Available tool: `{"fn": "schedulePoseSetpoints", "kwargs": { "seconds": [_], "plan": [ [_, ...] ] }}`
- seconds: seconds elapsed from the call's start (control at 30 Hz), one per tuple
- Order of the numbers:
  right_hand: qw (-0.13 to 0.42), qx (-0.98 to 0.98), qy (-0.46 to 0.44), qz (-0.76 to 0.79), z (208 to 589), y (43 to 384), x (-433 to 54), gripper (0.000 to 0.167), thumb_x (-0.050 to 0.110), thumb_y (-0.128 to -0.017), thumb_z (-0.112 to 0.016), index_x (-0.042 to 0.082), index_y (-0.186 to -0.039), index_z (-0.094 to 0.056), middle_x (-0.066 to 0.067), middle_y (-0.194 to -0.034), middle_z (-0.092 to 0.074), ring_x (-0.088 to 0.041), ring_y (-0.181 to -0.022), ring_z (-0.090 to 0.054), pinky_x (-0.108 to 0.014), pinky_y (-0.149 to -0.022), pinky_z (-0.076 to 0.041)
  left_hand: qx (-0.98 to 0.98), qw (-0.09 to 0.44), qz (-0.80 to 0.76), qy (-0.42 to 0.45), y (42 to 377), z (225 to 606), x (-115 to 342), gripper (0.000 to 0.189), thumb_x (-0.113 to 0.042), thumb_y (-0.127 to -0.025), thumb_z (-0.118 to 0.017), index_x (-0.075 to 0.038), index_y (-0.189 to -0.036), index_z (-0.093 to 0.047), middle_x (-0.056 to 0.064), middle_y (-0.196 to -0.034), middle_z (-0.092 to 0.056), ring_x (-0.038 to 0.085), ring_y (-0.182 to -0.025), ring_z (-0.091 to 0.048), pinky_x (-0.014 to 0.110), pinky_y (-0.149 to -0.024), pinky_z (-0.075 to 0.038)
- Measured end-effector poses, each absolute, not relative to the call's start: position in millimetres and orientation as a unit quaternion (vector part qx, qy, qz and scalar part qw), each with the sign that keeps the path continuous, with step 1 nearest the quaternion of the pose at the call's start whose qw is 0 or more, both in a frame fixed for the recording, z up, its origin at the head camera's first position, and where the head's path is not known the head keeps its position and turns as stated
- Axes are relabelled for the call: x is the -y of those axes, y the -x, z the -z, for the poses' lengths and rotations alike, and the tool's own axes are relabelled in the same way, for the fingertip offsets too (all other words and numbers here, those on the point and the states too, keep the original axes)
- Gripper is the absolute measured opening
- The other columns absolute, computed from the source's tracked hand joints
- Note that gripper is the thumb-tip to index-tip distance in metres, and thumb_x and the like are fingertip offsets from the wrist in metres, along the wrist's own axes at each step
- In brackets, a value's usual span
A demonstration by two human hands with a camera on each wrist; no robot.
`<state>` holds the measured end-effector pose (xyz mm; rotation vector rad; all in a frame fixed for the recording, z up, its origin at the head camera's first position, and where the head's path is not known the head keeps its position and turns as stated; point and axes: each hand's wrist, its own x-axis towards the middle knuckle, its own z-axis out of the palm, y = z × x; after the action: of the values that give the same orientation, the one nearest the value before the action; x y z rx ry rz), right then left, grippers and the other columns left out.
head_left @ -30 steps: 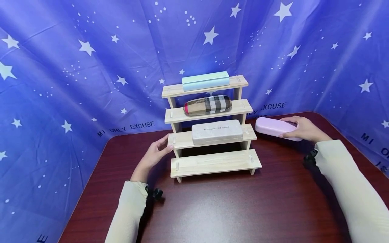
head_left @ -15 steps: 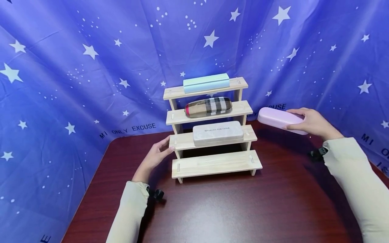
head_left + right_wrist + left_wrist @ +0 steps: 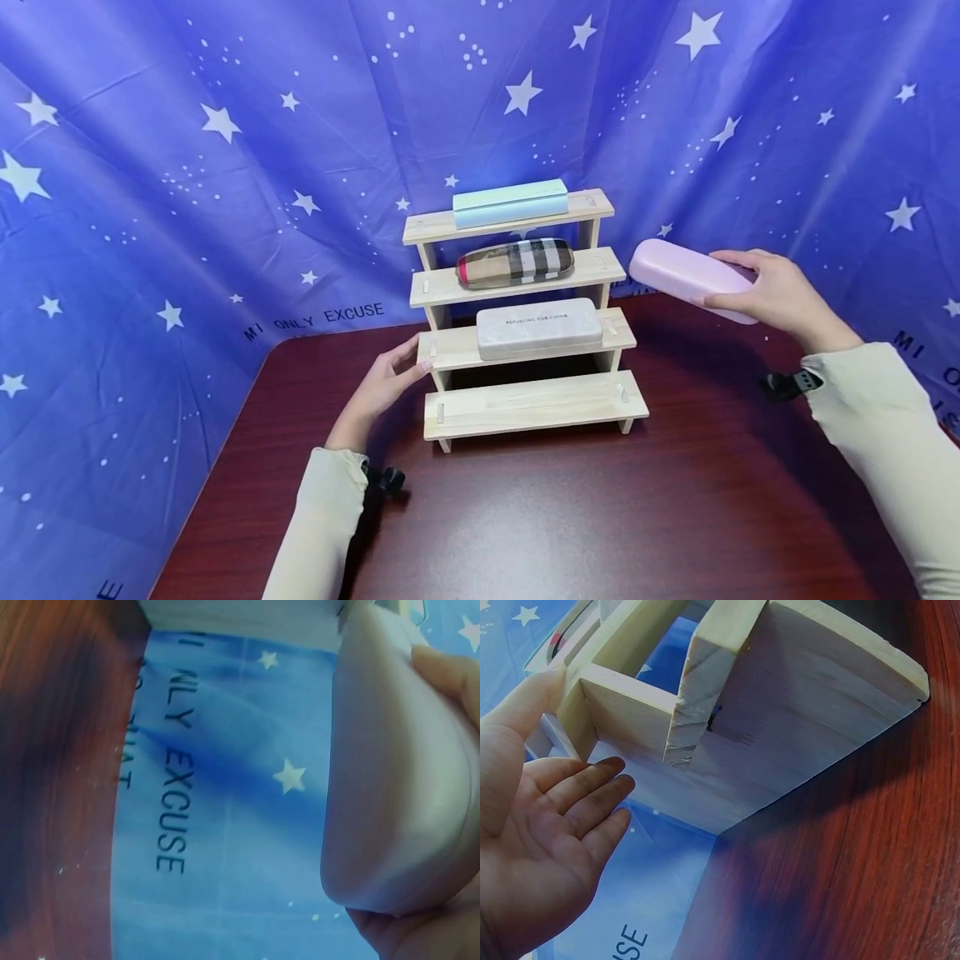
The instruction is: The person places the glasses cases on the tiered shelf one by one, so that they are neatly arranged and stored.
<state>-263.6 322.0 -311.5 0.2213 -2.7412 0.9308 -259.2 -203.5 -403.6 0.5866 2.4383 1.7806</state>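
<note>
My right hand [image 3: 783, 300] grips the right end of a pink glasses case [image 3: 682, 271], thumb in front and fingers behind. The case is in the air, tilted, right of a four-tier wooden display stand [image 3: 525, 404]. In the right wrist view the case [image 3: 397, 772] fills the right side. My left hand [image 3: 381, 385] holds the left end of the stand's second board from the bottom between thumb and fingers. In the left wrist view, the other fingers [image 3: 592, 796] extend loosely beside the stand [image 3: 802, 697].
A light-blue case [image 3: 510, 206] lies on the top tier, a plaid case [image 3: 517, 262] below it, and a pale grey lettered case [image 3: 538, 327] on the tier under that. The dark red table [image 3: 525, 517] meets a blue starry curtain [image 3: 337, 125] behind.
My right hand has lifted the pink glasses case off the table, raising and tilting it more, its left end higher. My left hand stays at the stand.
</note>
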Motion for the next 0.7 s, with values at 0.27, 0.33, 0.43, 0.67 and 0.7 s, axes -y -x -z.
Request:
{"fn": "schedulePoseSetpoints", "kwargs": {
  "seconds": [0.27, 0.33, 0.43, 0.67, 0.7],
  "plan": [
    [0.11, 0.92, -0.064, -0.371, 300, 252, -309, 0.069, 0.028, -0.072, -0.082, 0.01, -0.132, -0.054, -0.014, -0.118, -0.054, -0.009, -0.086, -0.046, -0.017, -0.064, -0.039, -0.787, 0.04, -0.587, -0.185, 263, 404, 202, 0.062, -0.004, -0.093, -0.057, 0.007, -0.145, -0.025, 0.023, -0.144, -0.037, 0.031, -0.126, -0.042, 0.021, -0.097, -0.038],
    [0.107, 0.916, -0.065, -0.381, 298, 249, -304, 0.068, 0.027, -0.072, -0.083, 0.011, -0.132, -0.055, -0.007, -0.116, -0.054, -0.008, -0.086, -0.047, -0.017, -0.063, -0.041, -0.788, 0.041, -0.586, -0.184, 262, 402, 202, 0.061, -0.003, -0.093, -0.056, 0.007, -0.145, -0.025, 0.023, -0.144, -0.038, 0.031, -0.125, -0.043, 0.02, -0.097, -0.039],
    [0.106, 0.912, -0.075, -0.388, 295, 246, -295, 0.067, 0.026, -0.071, -0.083, 0.013, -0.131, -0.056, 0.004, -0.112, -0.054, -0.008, -0.088, -0.047, -0.017, -0.064, -0.041, -0.788, 0.042, -0.586, -0.182, 261, 401, 202, 0.061, -0.004, -0.093, -0.057, 0.006, -0.145, -0.027, 0.023, -0.143, -0.039, 0.031, -0.124, -0.045, 0.02, -0.096, -0.039],
    [0.114, 0.905, -0.112, -0.395, 291, 237, -271, 0.065, 0.019, -0.067, -0.085, 0.018, -0.128, -0.06, 0.019, -0.102, -0.055, -0.007, -0.087, -0.048, -0.016, -0.067, -0.039, -0.783, 0.035, -0.591, -0.189, 260, 404, 203, 0.062, -0.008, -0.093, -0.058, 0.005, -0.145, -0.027, 0.022, -0.144, -0.038, 0.028, -0.125, -0.043, 0.018, -0.096, -0.038],
    [0.113, 0.902, -0.119, -0.399, 291, 236, -268, 0.066, 0.018, -0.067, -0.086, 0.017, -0.127, -0.06, 0.02, -0.102, -0.056, -0.007, -0.087, -0.049, -0.016, -0.067, -0.04, -0.783, 0.035, -0.592, -0.189, 260, 405, 203, 0.062, -0.008, -0.093, -0.058, 0.005, -0.145, -0.028, 0.022, -0.144, -0.039, 0.028, -0.125, -0.043, 0.017, -0.096, -0.039]
  ]
}}
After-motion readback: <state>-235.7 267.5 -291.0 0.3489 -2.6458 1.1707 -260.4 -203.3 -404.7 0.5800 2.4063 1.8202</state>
